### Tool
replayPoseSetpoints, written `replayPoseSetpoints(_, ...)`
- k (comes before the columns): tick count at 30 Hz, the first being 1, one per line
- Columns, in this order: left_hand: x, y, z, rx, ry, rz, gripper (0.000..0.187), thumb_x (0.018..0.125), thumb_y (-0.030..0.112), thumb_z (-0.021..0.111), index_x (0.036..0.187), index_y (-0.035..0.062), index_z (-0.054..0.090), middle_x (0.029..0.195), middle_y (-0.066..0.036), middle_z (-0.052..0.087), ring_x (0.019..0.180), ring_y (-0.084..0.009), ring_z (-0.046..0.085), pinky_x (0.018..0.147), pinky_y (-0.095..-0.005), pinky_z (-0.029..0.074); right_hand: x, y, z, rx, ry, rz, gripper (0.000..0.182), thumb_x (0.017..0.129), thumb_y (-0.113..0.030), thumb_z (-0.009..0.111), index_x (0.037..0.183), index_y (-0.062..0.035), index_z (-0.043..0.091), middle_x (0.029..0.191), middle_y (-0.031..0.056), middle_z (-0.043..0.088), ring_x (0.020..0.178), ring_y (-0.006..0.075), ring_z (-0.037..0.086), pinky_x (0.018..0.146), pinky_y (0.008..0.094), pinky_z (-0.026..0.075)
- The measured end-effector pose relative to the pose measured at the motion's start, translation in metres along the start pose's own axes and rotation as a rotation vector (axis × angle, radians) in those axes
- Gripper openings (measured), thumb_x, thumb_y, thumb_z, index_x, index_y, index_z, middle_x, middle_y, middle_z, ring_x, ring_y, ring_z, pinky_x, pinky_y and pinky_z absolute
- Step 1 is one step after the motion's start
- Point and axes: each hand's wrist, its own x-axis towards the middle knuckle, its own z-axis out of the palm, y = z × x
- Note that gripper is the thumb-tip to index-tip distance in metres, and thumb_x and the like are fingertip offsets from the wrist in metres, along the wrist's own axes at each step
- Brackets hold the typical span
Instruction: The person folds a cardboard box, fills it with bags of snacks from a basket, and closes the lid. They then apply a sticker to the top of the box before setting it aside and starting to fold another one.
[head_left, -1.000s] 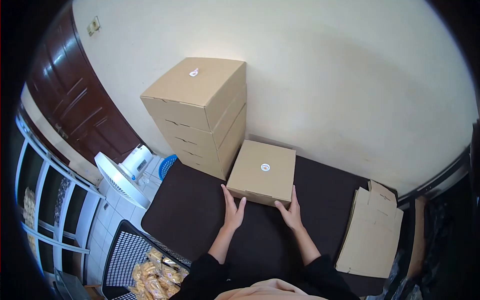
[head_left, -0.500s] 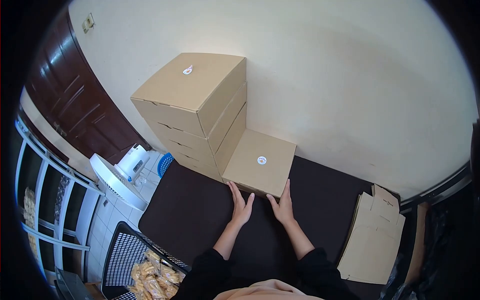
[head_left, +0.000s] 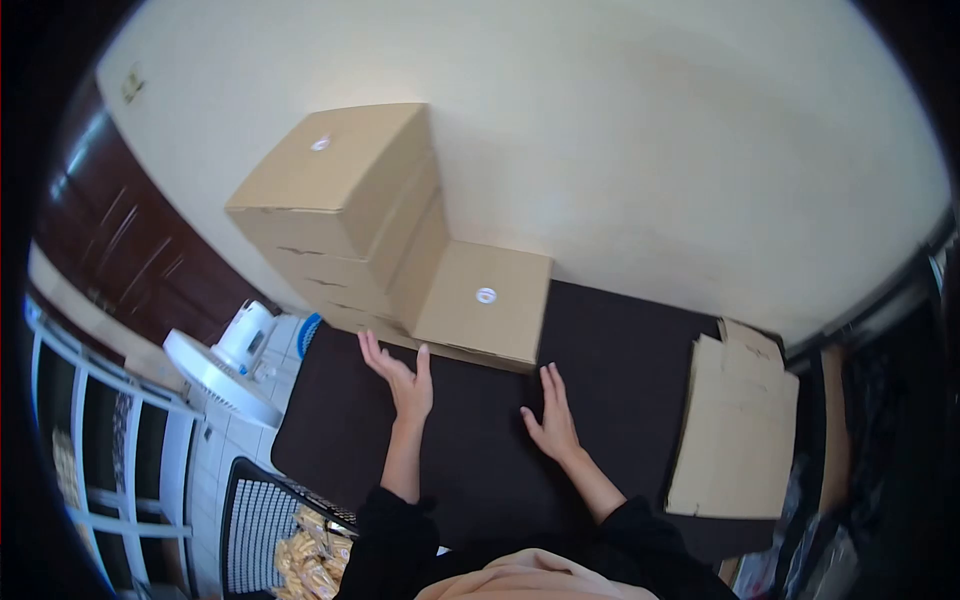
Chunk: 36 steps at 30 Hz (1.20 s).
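Note:
A closed brown cardboard box (head_left: 478, 318) with a round sticker on its lid lies on the dark table, against the right side of a tall box stack (head_left: 300, 235). My left hand (head_left: 402, 380) is open with fingers spread, by the front left corner of the single box. Whether its fingertips touch the cardboard is hard to tell. Just off the box's front right corner is my right hand (head_left: 556, 415), open, thumb apart from the fingers, holding nothing. The stack's top box also carries a sticker.
Flattened cardboard (head_left: 735, 430) lies at the table's right end. A black crate (head_left: 250, 530) with bagged snacks (head_left: 312, 555) stands at lower left. Beyond the table's left edge is a white fan (head_left: 225, 370). A wall runs behind the boxes.
Both hands have let go of the single box's front corners and spread apart, drawing back towards me. The view has turned right, so the boxes appear further left.

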Motion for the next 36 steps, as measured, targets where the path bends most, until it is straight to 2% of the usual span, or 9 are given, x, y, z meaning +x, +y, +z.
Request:
replayPoseSetpoints(3, -0.060, 0.005, 0.005, -0.026, -0.152, 0.006, 0.081, 0.079, 0.013, 0.062, 0.134, -0.0012, 0.004, 0.141, -0.021, -0.004, 0.131, -0.0360, 0.009, 0.104, -0.0496, 0.019, -0.049, 0.008, -0.027, -0.159, 0.025, 0.023, 0.067, 0.074, -0.013, 0.063, 0.132, -0.0026, 0.030, 0.139, 0.0200, 0.023, 0.126, 0.0379, 0.028, 0.103, 0.0438, 0.027)
replayPoseSetpoints(7, -0.157, 0.025, 0.006, -0.080, -0.395, -0.088, 0.080, 0.078, 0.010, 0.062, 0.132, -0.0005, 0.005, 0.141, -0.021, -0.004, 0.131, -0.0377, 0.010, 0.104, -0.0493, 0.018, -0.119, 0.031, -0.091, -0.480, 0.276, 0.153, 0.060, 0.070, -0.014, 0.065, 0.124, -0.0056, 0.041, 0.136, 0.0199, 0.027, 0.127, 0.0373, 0.026, 0.103, 0.0549, 0.018)
replayPoseSetpoints(11, -0.222, 0.070, 0.001, -0.103, -0.671, -0.040, 0.080, 0.074, 0.008, 0.064, 0.130, -0.0035, 0.009, 0.139, -0.025, 0.001, 0.129, -0.0402, 0.012, 0.105, -0.0474, 0.018, -0.185, 0.065, -0.150, -0.645, 0.451, 0.455, 0.069, 0.065, -0.024, 0.072, 0.124, -0.0058, 0.041, 0.136, 0.0221, 0.025, 0.128, 0.0375, 0.022, 0.102, 0.0571, 0.016)
replayPoseSetpoints(12, -0.234, 0.082, 0.001, -0.101, -0.733, 0.031, 0.077, 0.073, 0.008, 0.065, 0.128, -0.0061, 0.013, 0.139, -0.026, 0.004, 0.128, -0.0404, 0.014, 0.105, -0.0461, 0.018, -0.197, 0.071, -0.160, -0.677, 0.458, 0.499, 0.079, 0.062, -0.037, 0.074, 0.125, -0.0047, 0.041, 0.137, 0.0238, 0.023, 0.129, 0.0377, 0.021, 0.102, 0.0570, 0.015)
replayPoseSetpoints(18, -0.272, 0.135, -0.004, -0.103, -1.086, 0.171, 0.071, 0.078, 0.016, 0.063, 0.127, -0.0069, 0.018, 0.137, -0.027, 0.009, 0.126, -0.0421, 0.017, 0.104, -0.0468, 0.019, -0.226, 0.076, -0.181, -0.661, 0.350, 0.465, 0.086, 0.061, -0.052, 0.070, 0.125, -0.0019, 0.042, 0.135, 0.0249, 0.028, 0.127, 0.0392, 0.025, 0.101, 0.0562, 0.019)
replayPoseSetpoints(24, -0.304, 0.154, 0.008, -0.124, -1.066, 0.145, 0.067, 0.080, 0.019, 0.061, 0.127, -0.0059, 0.021, 0.137, -0.026, 0.011, 0.125, -0.0403, 0.019, 0.104, -0.0462, 0.020, -0.248, 0.095, -0.212, -0.448, 0.463, 0.343, 0.063, 0.067, -0.037, 0.070, 0.115, -0.0017, 0.051, 0.128, 0.0244, 0.038, 0.120, 0.0385, 0.035, 0.097, 0.0495, 0.029)
replayPoseSetpoints(27, -0.309, 0.164, 0.018, -0.111, -1.100, 0.056, 0.064, 0.081, 0.021, 0.059, 0.127, -0.0047, 0.023, 0.137, -0.024, 0.013, 0.125, -0.0397, 0.020, 0.103, -0.0458, 0.021, -0.277, 0.124, -0.249, -0.595, 0.708, 0.454, 0.047, 0.073, -0.027, 0.066, 0.111, -0.0014, 0.053, 0.127, 0.0237, 0.039, 0.119, 0.0381, 0.036, 0.099, 0.0462, 0.029)
replayPoseSetpoints(31, -0.320, 0.173, 0.046, -0.147, -1.036, 0.073, 0.056, 0.083, 0.022, 0.057, 0.125, -0.0025, 0.029, 0.135, -0.022, 0.021, 0.125, -0.0374, 0.024, 0.104, -0.0434, 0.022, -0.321, 0.160, -0.300, -0.667, 0.813, 0.686, 0.056, 0.073, -0.031, 0.066, 0.117, -0.0002, 0.048, 0.128, 0.0237, 0.038, 0.119, 0.0386, 0.035, 0.099, 0.0462, 0.028)
replayPoseSetpoints(36, -0.340, 0.191, 0.092, -0.189, -1.051, 0.061, 0.060, 0.085, 0.026, 0.053, 0.129, -0.0037, 0.025, 0.135, -0.021, 0.023, 0.124, -0.0357, 0.026, 0.104, -0.0417, 0.023, -0.348, 0.190, -0.337, -0.582, 0.824, 0.758, 0.063, 0.073, -0.033, 0.066, 0.120, 0.0030, 0.044, 0.126, 0.0246, 0.039, 0.117, 0.0377, 0.039, 0.098, 0.0442, 0.032)
